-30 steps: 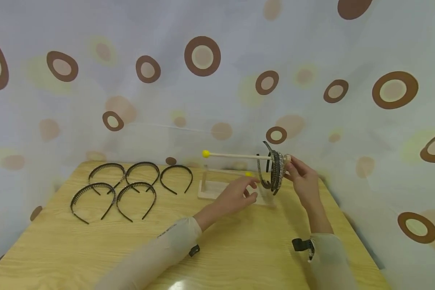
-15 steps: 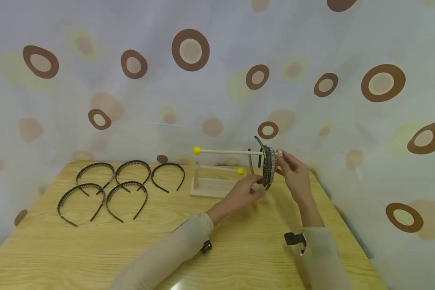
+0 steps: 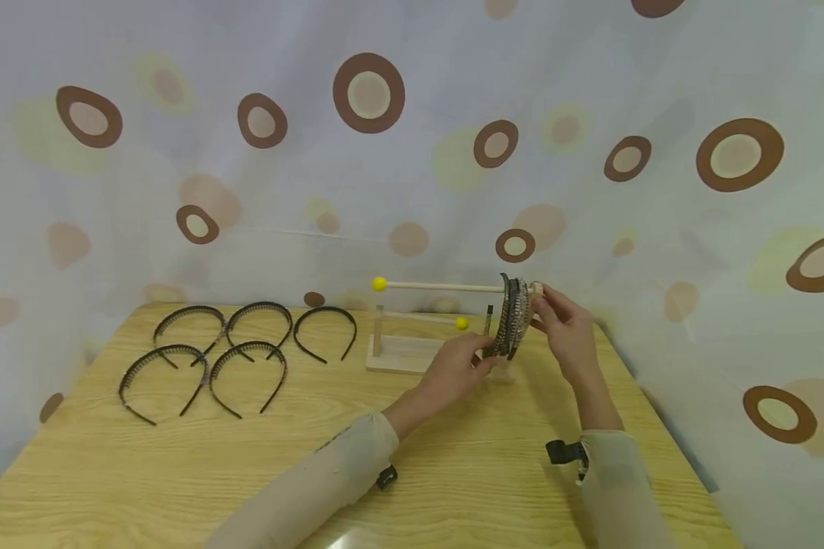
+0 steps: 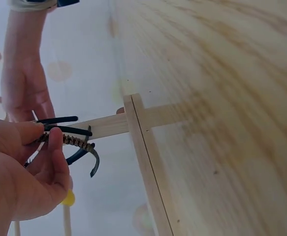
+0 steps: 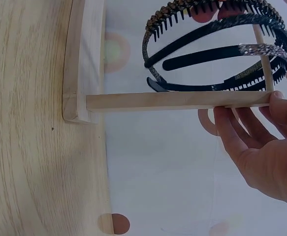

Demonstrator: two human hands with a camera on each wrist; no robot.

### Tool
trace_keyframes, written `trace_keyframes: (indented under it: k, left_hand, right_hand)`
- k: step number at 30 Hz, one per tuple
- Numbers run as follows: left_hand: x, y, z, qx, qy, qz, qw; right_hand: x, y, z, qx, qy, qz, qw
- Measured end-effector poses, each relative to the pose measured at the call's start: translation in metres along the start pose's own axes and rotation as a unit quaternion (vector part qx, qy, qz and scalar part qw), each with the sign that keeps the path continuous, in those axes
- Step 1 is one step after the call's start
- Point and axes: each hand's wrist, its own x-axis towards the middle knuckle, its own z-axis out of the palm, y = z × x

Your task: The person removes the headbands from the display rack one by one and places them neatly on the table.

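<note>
Several dark, glittery toothed headbands (image 3: 513, 313) hang bunched on the upper rod of a wooden stand (image 3: 401, 355), near its right post. My left hand (image 3: 453, 367) pinches the lower end of a headband; in the left wrist view thumb and finger meet on a ridged headband (image 4: 73, 141), with dark headband ends beside it. At the post's top is my right hand (image 3: 571, 335). The right wrist view shows its thumb and fingers on either side of the wooden post (image 5: 158, 101), with the headbands (image 5: 217, 22) hanging just beyond.
Another toothed headband (image 3: 163, 351) lies on the left of the wooden table (image 3: 302, 473), among several similar ones. A yellow ball (image 3: 380, 284) caps the upper rod's free left end; another yellow ball (image 3: 461, 323) caps the lower rod. A patterned curtain (image 3: 412, 168) stands close behind.
My left hand has moved right to the hanging headbands and now pinches one's lower end. The left-leaning headband has swung in against the bunch. My right hand stays at the post.
</note>
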Motion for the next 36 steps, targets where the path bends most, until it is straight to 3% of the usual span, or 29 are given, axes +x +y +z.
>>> trace_keyframes:
  k: [4, 9, 13, 17, 21, 27, 36]
  left_hand:
    - [-0.003, 0.004, -0.004, 0.01, 0.006, 0.001, 0.9999]
    - [-0.007, 0.008, -0.015, 0.004, 0.042, 0.013, 0.999]
    - [-0.009, 0.012, -0.027, -0.036, 0.069, 0.012, 0.9969]
    - [-0.009, 0.015, -0.043, -0.081, 0.081, -0.011, 0.9934]
    - [-0.004, 0.018, -0.058, -0.121, 0.083, -0.027, 0.9888]
    - [0.004, 0.022, -0.083, -0.157, 0.074, -0.017, 0.9846]
    - [0.0, 0.037, -0.115, -0.186, 0.069, -0.035, 0.9794]
  right_hand:
    - [-0.002, 0.001, -0.002, -0.009, -0.004, 0.002, 1.0]
    - [-0.003, 0.002, -0.002, -0.017, -0.006, -0.005, 1.0]
    - [-0.001, 0.001, 0.0, -0.013, -0.008, -0.007, 1.0]
    - [0.002, -0.002, 0.004, -0.004, -0.008, -0.003, 1.0]
    - [0.004, -0.006, 0.006, 0.006, -0.009, 0.001, 1.0]
    - [0.005, -0.01, 0.006, 0.004, 0.003, 0.005, 1.0]
    - [0.0, -0.009, 0.001, -0.025, 0.003, 0.018, 1.0]
